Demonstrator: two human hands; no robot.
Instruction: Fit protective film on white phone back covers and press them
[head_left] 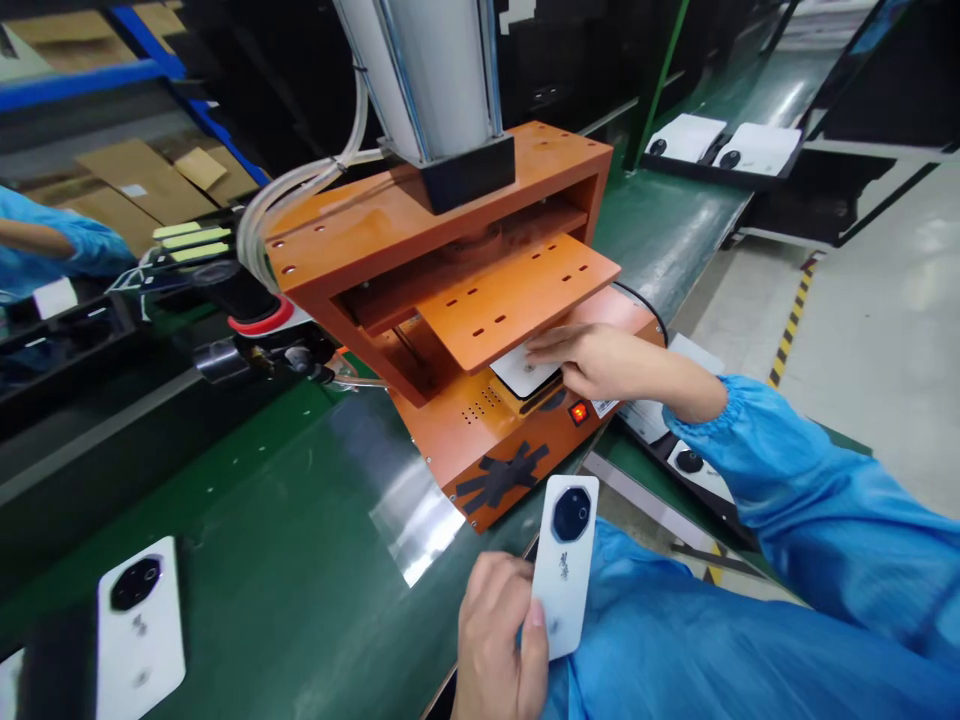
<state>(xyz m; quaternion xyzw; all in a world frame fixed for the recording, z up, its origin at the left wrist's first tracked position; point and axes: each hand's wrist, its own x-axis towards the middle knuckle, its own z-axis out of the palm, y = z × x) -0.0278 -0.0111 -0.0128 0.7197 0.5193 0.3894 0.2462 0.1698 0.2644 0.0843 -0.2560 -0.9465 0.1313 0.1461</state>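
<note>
My left hand (495, 635) is closed around the lower end of a white smartphone (566, 575), tilted upright with its dark round camera at the top. My right hand (611, 368) reaches under the raised orange plate (517, 305) of a press. Its fingers and thumb are at the near edge of a second white phone (519, 375), which lies on the press bed. The plate hides the far part of that phone. An orange-lit switch (578, 412) shows on the press front below my right hand.
Another white phone (141, 630) lies on the green bench (247, 560) at left. Trays with white phones stand at back right (757, 150) and below my right arm (701, 470). A black-and-red round tool (259, 310) stands left of the press. A co-worker's blue sleeve (67, 245) shows far left.
</note>
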